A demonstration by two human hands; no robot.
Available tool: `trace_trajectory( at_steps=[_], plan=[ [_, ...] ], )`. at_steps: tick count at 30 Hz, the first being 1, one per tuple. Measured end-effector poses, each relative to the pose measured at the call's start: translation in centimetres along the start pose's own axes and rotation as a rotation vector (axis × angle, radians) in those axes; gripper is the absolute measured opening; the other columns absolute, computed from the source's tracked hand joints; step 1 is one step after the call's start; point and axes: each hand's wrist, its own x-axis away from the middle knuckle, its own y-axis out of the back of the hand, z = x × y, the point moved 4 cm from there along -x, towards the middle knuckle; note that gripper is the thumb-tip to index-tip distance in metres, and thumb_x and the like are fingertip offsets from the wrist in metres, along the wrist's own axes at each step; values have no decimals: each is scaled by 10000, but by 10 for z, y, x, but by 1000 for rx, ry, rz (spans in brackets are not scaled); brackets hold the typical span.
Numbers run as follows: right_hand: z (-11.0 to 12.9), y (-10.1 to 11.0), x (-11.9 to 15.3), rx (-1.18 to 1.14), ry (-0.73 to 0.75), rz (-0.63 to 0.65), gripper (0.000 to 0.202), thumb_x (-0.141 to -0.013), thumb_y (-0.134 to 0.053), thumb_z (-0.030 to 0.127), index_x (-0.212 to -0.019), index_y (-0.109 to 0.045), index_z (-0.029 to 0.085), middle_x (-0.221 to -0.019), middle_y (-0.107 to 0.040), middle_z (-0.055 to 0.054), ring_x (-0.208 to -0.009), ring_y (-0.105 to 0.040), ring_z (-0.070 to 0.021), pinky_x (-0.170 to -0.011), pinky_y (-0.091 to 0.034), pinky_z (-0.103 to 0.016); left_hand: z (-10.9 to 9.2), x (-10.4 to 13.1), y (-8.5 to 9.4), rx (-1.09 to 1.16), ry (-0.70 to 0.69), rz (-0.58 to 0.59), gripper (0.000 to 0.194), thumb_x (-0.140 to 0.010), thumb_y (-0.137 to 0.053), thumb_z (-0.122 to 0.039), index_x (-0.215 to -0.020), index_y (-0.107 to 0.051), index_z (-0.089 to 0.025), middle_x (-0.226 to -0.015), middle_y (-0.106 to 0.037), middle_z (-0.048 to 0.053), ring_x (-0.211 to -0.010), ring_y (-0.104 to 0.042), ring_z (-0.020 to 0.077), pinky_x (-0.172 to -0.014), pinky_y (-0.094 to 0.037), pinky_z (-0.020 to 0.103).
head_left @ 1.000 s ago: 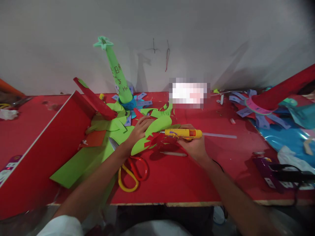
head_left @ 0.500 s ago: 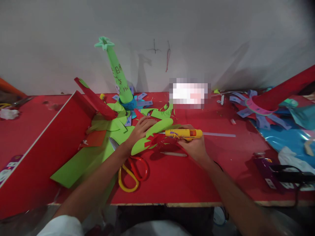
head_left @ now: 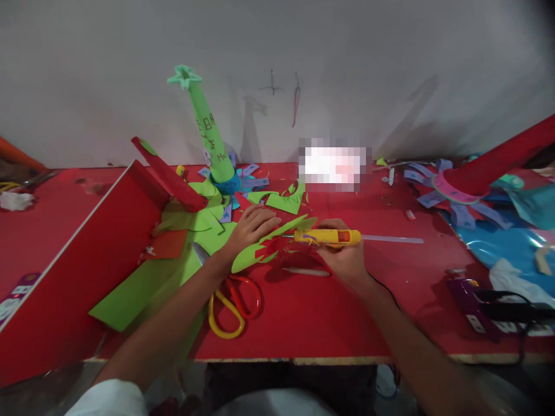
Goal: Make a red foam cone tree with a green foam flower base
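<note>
My right hand [head_left: 344, 260] is wrapped round a yellow glue gun [head_left: 327, 237], with a long translucent glue stick [head_left: 394, 239] jutting from its back end. The gun's nozzle points left, at a green paper petal piece [head_left: 248, 258] with ragged red paper at its middle. My left hand [head_left: 255, 226] has its fingers closed on the far edge of that piece; the fingertips are partly hidden. Just below lies a pencil-like stick [head_left: 306, 271] on the red tabletop. Big scissors with one yellow and one red handle [head_left: 228, 320] rest by my left forearm, their blades partly covered.
A red board [head_left: 87, 254] stands on edge at left, near green paper sheets [head_left: 134, 289]. Behind stand a green paper tube [head_left: 210, 133] and a leaning red tube [head_left: 169, 173]. At right are another red tube [head_left: 498, 156], blue sheeting [head_left: 481, 242] and a purple box [head_left: 463, 303].
My right hand and the glue gun have shifted slightly right, away from my left hand. The upper green petal now shows more edge-on.
</note>
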Motion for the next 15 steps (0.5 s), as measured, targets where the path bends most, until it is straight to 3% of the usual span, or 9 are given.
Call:
trace_trajectory(
  at_steps=[7,15],
  plan=[
    [3,2,-1,40,55,-24,222,-791,-759,300,-987,-659,271,-927,-736,-47,-851,-714,-245,-770,-620,-401,14,3,-1,160,42,26,316,-1025,-556,-480,-1211,-766,-334,-1186,-765,118,-1258,-668,317,-1227,-413,622],
    [-5,-5,2,2,46,-11,238,-794,-760,282,-1012,-672,247,-972,-743,-45,-853,-725,-226,-763,-616,-364,6,3,0,135,-7,14,320,-1047,-538,-419,-1306,-717,-362,-1207,-758,95,-1267,-648,301,-1213,-430,601]
  ],
)
